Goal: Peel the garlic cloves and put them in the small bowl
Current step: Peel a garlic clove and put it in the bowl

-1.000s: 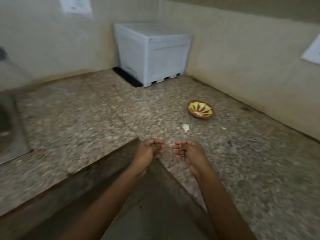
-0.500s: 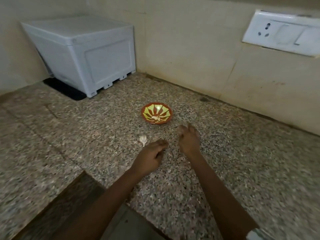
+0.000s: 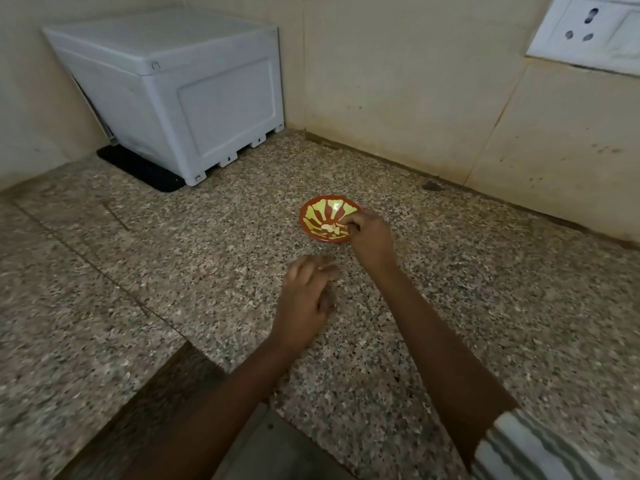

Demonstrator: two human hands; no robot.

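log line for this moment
right hand: over small red-and-yellow bowl, grip unclear; left hand: blurred, over speckled granite counter; pale garlic pieces: in bowl

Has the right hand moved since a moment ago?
Yes. The right hand has gone forward to the bowl; before it was short of it, now its fingers reach over the rim.

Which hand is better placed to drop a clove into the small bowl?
The right hand: its fingers are curled over the rim of the small bowl. The left hand is blurred, over the counter, apart from the bowl.
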